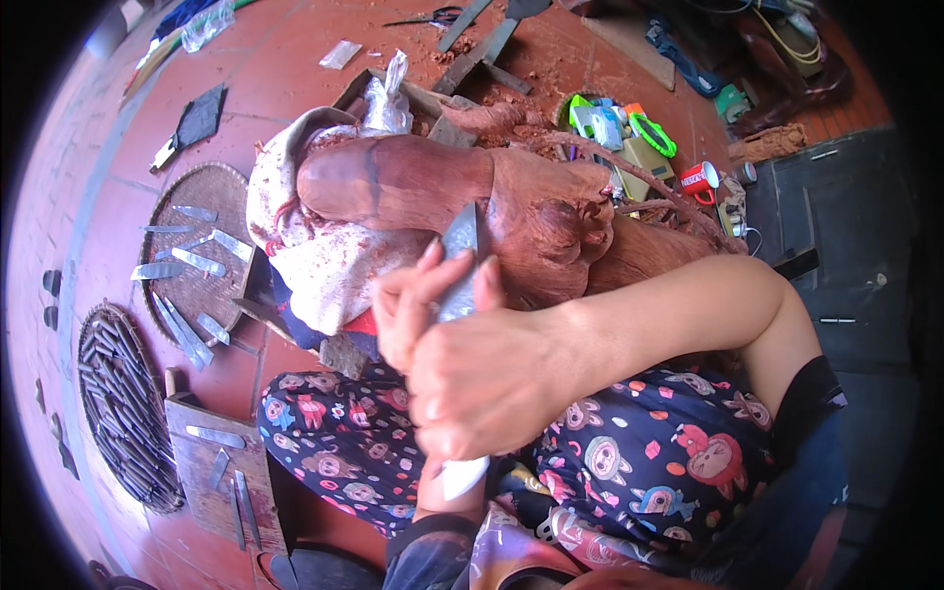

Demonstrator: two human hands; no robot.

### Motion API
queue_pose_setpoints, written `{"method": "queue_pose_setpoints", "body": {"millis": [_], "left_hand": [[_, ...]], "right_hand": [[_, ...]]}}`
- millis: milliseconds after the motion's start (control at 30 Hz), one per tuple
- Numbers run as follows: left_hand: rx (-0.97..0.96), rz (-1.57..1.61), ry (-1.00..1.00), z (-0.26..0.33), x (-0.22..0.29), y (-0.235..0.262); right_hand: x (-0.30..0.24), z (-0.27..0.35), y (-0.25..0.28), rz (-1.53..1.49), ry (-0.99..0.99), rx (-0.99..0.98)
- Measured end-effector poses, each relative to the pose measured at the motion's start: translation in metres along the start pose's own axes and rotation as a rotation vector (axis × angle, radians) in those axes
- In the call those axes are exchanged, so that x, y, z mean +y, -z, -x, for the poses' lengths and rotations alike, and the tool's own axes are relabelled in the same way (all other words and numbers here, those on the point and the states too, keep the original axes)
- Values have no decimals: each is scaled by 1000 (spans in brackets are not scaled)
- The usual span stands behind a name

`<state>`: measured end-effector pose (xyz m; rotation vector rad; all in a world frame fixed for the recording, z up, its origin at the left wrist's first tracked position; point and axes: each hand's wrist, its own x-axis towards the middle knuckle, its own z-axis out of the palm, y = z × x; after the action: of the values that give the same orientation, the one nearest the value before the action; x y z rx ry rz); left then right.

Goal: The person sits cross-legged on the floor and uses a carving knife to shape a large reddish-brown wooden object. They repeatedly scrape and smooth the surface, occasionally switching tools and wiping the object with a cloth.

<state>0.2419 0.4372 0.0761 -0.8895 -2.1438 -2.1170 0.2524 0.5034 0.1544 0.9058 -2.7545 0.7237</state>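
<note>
Both my hands are closed around a flat grey carving blade (462, 239), whose slanted tip rests against a reddish-brown carved wood piece (393, 182). My right hand (482, 383) is a fist at the blade's lower end; its grip hides any handle. Beyond it, fingers of my left hand (398, 310) wrap the blade nearer the tip. Below the right fist a white piece (462, 478) shows by my left wrist; what it is I cannot tell. A white cloth (334, 275) with wood specks lies under and around the rounded left end of the wood.
At left are a woven tray (192, 231) with several loose blades, a basket of dark rods (120, 403) and a board (211, 452) with more blades. A red mug (698, 180) and green-rimmed items (649, 135) stand at far right. Shavings litter the tiled floor.
</note>
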Motion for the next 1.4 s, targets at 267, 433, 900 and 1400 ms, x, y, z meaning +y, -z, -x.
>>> {"method": "queue_pose_setpoints", "body": {"millis": [267,433,900,1400], "left_hand": [[17,-84,29,-5,3,4],[-66,-60,97,-8,7,13],[10,-430,29,-15,38,-10],[-49,-14,-38,-12,10,12]], "right_hand": [[-10,10,0,-17,-35,21],[6,-1,3,-83,-18,149],[0,-6,3,-195,-22,243],[-10,0,-7,76,-123,-24]]}}
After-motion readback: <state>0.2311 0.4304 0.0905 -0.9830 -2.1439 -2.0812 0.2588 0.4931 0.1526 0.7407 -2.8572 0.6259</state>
